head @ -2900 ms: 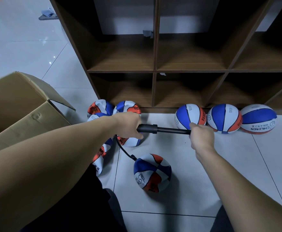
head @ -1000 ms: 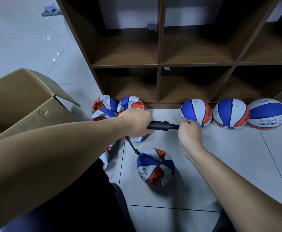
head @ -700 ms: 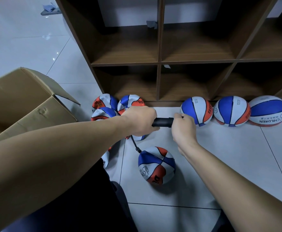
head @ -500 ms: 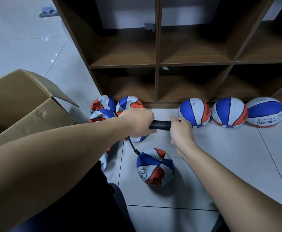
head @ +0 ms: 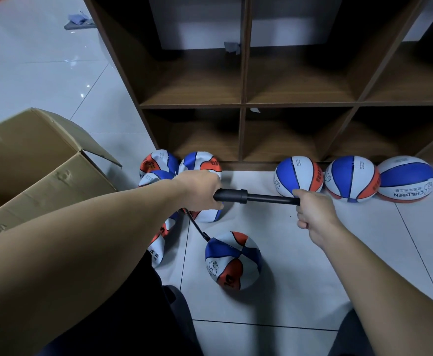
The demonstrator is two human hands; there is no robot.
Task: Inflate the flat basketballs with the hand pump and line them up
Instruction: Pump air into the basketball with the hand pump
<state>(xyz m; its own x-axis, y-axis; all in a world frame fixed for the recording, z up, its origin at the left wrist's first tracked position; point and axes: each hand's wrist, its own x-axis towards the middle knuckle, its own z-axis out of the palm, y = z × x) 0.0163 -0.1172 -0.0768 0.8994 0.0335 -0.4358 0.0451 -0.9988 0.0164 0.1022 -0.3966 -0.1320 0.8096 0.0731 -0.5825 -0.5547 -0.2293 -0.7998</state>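
Pump barrel sits in the left hand's grip; the right hand, clamped on the handle, has drawn the rod back out after half a second ago's push. Below them the hose feeds the ball, rounding but seemingly soft. Three finished balls line up beyond the right hand.

balls: blue/white/orange panels | pump: blk | shelf: brown

pump handle: hidden inside the right hand
flat balls: partly covered by the left arm
cardboard box: cut off at left edge
ball lettering: too small to read
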